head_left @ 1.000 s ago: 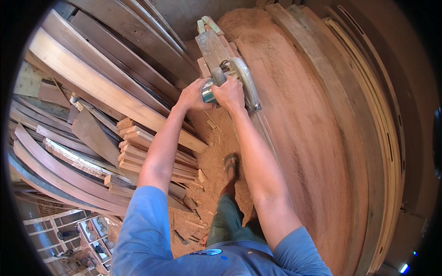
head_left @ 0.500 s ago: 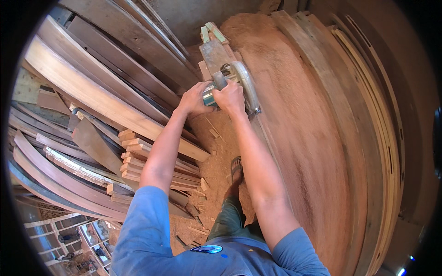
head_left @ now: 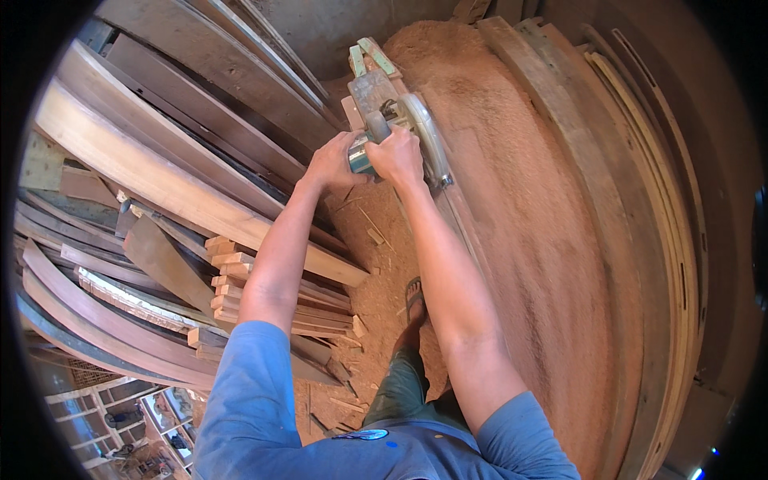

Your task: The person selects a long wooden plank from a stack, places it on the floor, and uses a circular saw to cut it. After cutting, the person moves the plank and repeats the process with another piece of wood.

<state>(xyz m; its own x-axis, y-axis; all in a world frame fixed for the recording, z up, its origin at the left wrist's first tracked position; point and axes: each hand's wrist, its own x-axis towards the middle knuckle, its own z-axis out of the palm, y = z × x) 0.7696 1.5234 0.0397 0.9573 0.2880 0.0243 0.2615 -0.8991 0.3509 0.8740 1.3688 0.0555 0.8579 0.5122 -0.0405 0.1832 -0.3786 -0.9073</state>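
Blue short-sleeved shirt (head_left: 256,400), green trousers (head_left: 398,392), sandal (head_left: 414,298).

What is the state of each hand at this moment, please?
Left hand: closed, gripping the circular saw on its left side.
Right hand: closed around the saw's handle, fingers wrapped over it.
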